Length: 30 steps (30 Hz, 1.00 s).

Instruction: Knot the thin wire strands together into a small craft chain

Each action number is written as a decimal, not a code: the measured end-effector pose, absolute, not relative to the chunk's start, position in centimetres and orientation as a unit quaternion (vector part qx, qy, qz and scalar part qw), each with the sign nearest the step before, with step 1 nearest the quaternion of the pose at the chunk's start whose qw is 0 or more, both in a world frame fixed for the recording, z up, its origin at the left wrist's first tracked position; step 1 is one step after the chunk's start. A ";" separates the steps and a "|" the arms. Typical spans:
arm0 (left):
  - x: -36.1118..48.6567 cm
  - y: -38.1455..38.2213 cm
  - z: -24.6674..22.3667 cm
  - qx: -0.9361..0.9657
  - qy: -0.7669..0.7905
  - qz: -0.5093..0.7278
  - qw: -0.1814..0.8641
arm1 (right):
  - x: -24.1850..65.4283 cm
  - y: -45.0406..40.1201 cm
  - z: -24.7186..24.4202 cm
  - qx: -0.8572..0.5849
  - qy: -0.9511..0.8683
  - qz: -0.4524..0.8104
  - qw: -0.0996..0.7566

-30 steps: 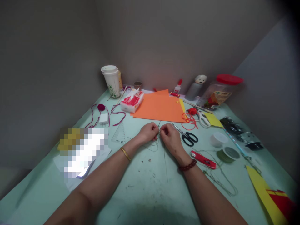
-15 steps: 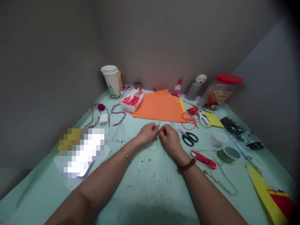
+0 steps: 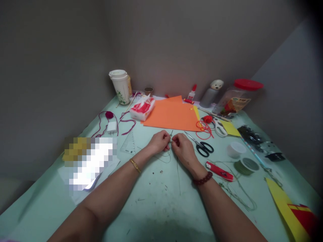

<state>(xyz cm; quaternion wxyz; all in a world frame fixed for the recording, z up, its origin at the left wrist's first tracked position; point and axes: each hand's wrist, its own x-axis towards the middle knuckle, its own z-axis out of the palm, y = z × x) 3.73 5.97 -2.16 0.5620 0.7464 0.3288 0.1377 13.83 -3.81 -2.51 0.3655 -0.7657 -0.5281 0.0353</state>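
My left hand (image 3: 161,141) and my right hand (image 3: 182,146) come together over the middle of the table, fingers pinched. Both grip a thin green cord (image 3: 178,178); a small knotted part of it sits between the fingertips, mostly hidden. One cord end hangs down below my right hand, and a loop curves out under my left. Black-handled scissors (image 3: 203,148) lie just right of my right hand. A clear set square (image 3: 128,144) rests left of my left hand. Nearer my right wrist is a red utility knife (image 3: 219,171).
Orange paper sheets (image 3: 171,114) and a tissue pack (image 3: 142,108) lie behind my hands. On the right are a green cord spool (image 3: 246,166), a white tub (image 3: 236,150), red cord (image 3: 205,129) and a red-lidded jar (image 3: 236,97). A lidded cup (image 3: 120,87) stands back left.
Almost nothing differs. My fingers shift very slightly around the cord, and the small knotted part between them shows a little more. The things on the table stay put.
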 end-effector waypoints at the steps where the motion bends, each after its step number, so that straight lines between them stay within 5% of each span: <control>1: 3.7 6.0 -2.2 0.748 0.327 0.138 0.561 | 13.8 -3.8 -2.6 -0.767 -0.533 0.034 0.356; 18: 2.8 5.8 -1.5 0.835 0.283 0.121 0.457 | 14.1 -3.7 -3.0 -0.770 -0.545 0.034 0.330; 30: 2.7 5.8 -1.2 0.846 0.295 0.122 0.427 | 13.4 -4.7 -1.6 -0.798 -0.438 0.092 0.403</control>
